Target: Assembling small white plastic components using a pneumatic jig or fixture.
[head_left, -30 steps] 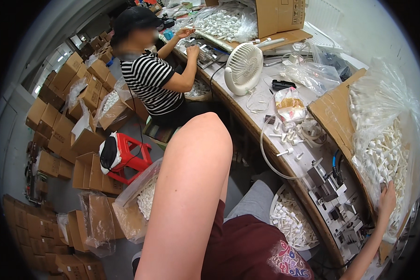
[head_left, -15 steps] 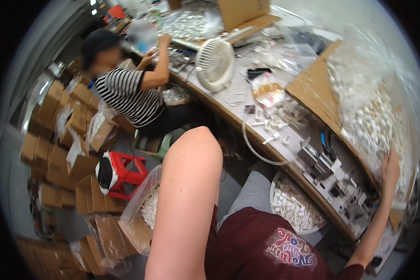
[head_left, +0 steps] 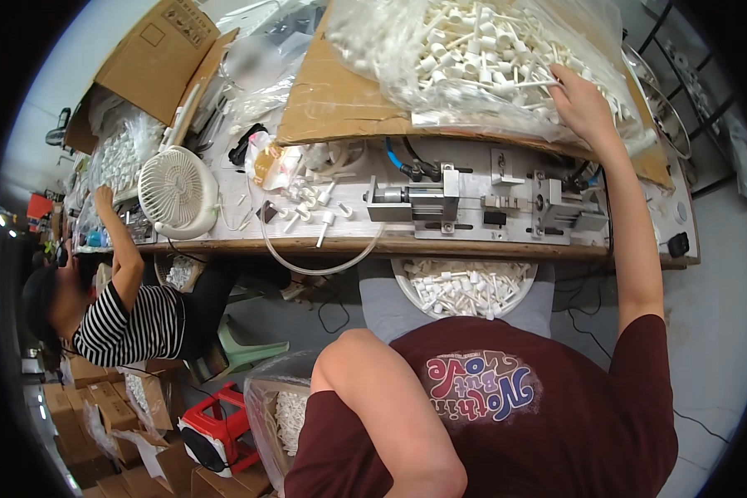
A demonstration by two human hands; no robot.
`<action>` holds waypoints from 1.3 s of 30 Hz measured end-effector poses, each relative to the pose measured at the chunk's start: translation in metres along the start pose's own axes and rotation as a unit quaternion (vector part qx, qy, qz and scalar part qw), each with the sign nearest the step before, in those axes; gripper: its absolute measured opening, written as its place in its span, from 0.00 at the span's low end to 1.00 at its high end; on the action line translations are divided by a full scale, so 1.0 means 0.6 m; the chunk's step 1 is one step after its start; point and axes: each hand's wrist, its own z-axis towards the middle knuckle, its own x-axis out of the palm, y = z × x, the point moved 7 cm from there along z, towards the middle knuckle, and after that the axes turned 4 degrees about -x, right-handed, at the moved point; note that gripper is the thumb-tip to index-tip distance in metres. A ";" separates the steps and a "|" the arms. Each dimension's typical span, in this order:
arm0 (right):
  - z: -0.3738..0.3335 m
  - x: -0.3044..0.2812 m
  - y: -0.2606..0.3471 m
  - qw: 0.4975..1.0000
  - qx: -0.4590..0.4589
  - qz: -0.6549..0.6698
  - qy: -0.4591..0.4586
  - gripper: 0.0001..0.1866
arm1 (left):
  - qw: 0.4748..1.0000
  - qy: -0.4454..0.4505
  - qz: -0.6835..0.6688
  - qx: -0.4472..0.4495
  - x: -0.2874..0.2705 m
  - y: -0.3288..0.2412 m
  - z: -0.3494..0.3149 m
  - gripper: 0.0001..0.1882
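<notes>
Hands [head_left: 583,106], right pinching white stick [head_left: 529,84], left unseen, its grip cannot be told

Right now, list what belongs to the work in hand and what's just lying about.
Likely part of the work: white stick-like pieces, touched by the right hand; their clear bag and cardboard box; metal fixtures; white basin of similar pieces.

Apparently just lying about: white fan; red stool; black object near the fan.
</notes>
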 end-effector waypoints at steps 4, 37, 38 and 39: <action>0.004 -0.004 0.009 0.999 0.028 -0.020 0.035 0.16 | 0.986 -0.057 -0.139 -0.078 -0.036 0.003 -0.008 0.18; -0.338 0.107 0.166 0.689 0.234 0.675 0.121 0.14 | -0.049 -0.041 0.988 -0.144 -0.274 -0.326 -0.104 0.21; -0.337 0.103 0.153 0.718 0.229 0.652 0.084 0.14 | -0.050 -0.059 0.987 -0.143 -0.279 -0.336 -0.110 0.20; -0.333 0.097 0.143 0.744 0.221 0.629 0.049 0.14 | -0.076 -0.052 0.985 -0.143 -0.283 -0.343 -0.116 0.19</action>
